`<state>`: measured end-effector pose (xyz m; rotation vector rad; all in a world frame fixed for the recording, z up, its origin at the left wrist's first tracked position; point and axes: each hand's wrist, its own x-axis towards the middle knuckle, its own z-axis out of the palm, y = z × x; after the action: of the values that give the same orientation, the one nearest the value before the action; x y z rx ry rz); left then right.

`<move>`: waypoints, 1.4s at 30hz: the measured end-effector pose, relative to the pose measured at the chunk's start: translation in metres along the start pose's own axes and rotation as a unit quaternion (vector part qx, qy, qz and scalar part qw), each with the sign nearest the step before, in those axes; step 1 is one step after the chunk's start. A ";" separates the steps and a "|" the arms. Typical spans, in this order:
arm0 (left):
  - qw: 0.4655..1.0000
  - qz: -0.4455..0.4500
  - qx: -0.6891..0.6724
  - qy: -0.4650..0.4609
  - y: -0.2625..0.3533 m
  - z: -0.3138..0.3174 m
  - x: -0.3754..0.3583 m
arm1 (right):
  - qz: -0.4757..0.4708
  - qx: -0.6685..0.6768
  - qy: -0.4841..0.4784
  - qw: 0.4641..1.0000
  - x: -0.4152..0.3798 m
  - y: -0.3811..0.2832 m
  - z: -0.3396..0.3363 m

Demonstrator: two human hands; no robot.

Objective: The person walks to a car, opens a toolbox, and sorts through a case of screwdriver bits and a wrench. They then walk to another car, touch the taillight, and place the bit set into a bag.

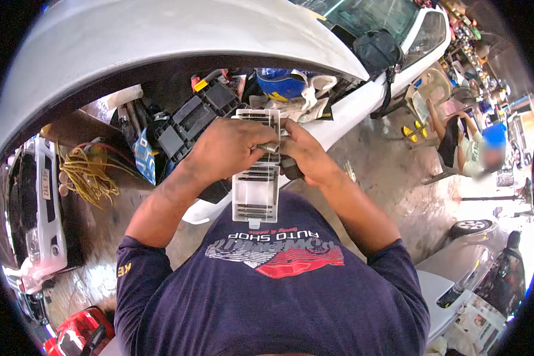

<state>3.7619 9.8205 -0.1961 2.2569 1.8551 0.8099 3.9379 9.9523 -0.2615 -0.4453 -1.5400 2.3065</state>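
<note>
My left hand (228, 148) and my right hand (305, 153) meet over a white slotted plastic panel (256, 193) that I hold upright in front of my chest. The left fingers wrap across the panel's middle. The right fingers pinch a small grey metal cylinder (271, 146) against it, and a dark object sits under the right palm, mostly hidden. The panel's top edge (261, 115) sticks out above both hands.
An open white car bonnet (160, 35) arches overhead. Below it lie black plastic covers (190, 121), a blue cap (279, 83), rags, and yellow cord (86, 175). A seated person (468, 148) is at the right. Other vehicles stand left and right.
</note>
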 end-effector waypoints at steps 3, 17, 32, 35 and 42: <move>0.998 -0.043 0.033 -0.018 0.008 -0.006 0.006 | 0.028 0.006 -0.018 0.999 -0.003 -0.007 0.000; 0.667 -0.372 -0.639 0.094 -0.005 0.014 -0.057 | 0.030 0.014 -0.037 0.999 -0.002 -0.012 0.000; 0.607 -0.421 -0.666 0.108 0.001 0.044 -0.086 | 0.105 -0.001 -0.109 0.988 -0.010 -0.012 0.006; 0.602 -0.432 -0.662 0.114 0.001 0.044 -0.089 | 0.078 0.005 -0.133 0.988 -0.008 0.002 0.002; 0.604 -0.391 -0.680 0.144 -0.001 0.049 -0.085 | 0.084 0.010 -0.135 0.987 -0.009 0.009 0.001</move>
<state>3.7743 9.7533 -0.2660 0.3173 1.1484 1.5635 3.9451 9.9445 -0.2688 -0.2762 -1.6547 2.5994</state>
